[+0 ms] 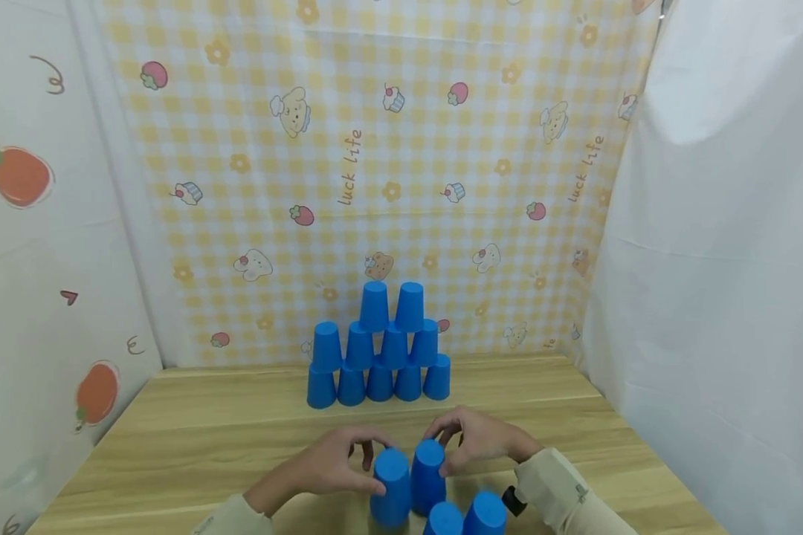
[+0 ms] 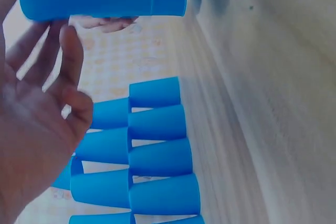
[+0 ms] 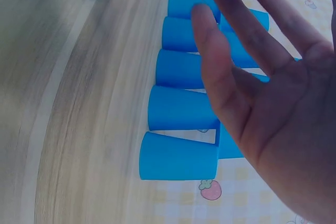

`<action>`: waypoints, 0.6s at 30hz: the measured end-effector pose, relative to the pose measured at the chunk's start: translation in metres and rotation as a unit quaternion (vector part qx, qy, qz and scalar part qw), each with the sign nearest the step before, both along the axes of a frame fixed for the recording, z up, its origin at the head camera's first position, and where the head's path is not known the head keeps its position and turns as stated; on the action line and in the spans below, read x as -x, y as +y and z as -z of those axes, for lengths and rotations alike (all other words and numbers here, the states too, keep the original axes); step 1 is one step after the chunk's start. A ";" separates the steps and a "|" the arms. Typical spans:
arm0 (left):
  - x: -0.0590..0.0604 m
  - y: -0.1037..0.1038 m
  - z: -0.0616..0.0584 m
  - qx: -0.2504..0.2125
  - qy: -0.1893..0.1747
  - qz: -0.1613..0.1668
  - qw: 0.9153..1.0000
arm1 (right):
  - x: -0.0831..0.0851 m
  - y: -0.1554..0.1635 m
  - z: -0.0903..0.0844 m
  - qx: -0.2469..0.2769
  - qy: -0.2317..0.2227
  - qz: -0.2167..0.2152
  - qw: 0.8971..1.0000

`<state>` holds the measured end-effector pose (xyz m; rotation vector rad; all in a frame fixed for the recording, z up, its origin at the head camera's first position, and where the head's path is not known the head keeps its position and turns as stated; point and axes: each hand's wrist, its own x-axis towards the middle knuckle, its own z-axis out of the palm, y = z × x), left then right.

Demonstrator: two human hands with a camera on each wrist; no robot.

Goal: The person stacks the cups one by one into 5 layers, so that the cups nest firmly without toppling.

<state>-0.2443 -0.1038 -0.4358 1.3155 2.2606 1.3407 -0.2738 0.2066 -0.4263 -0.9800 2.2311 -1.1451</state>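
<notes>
Near the front of the table, my left hand grips an upside-down blue cup between thumb and forefinger. A rim line near its mouth in the left wrist view suggests another cup nested inside. Close beside it stands a second inverted blue cup, held by my right hand with the thumb at its side and a finger near its top. Behind both hands rises a stack of inverted blue cups: several in the bottom row, several in the middle row, and two cups on top, side by side.
Two more inverted blue cups, a left one and a right one, stand at the front edge of the view. The wooden table meets a checked curtain behind the stack. White cloth hangs at the right.
</notes>
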 end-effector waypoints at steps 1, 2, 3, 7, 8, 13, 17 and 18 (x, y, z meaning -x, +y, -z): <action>0.000 -0.001 -0.001 -0.002 0.001 -0.021 1.000 | 0.000 -0.001 0.000 0.000 0.006 0.011 1.000; 0.001 -0.002 -0.002 -0.005 0.003 -0.040 0.999 | 0.000 -0.002 -0.001 0.003 0.011 0.018 1.000; 0.002 -0.002 -0.003 -0.009 0.003 -0.060 0.998 | 0.001 -0.002 0.000 0.006 0.015 0.024 1.000; 0.004 -0.003 -0.005 -0.036 0.012 -0.133 0.990 | 0.003 -0.004 0.000 0.016 0.028 0.038 0.999; 0.004 -0.003 -0.006 -0.038 0.019 -0.152 0.987 | 0.004 -0.004 0.000 0.019 0.030 0.043 0.998; 0.008 -0.005 -0.009 -0.036 0.040 -0.230 0.972 | 0.004 -0.008 -0.003 0.031 0.037 0.088 0.995; 0.014 -0.007 -0.017 -0.049 0.028 -0.296 0.953 | 0.005 -0.013 -0.006 0.037 0.052 0.132 0.989; 0.016 -0.008 -0.020 -0.057 0.029 -0.315 0.947 | 0.005 -0.014 -0.007 0.038 0.057 0.142 0.987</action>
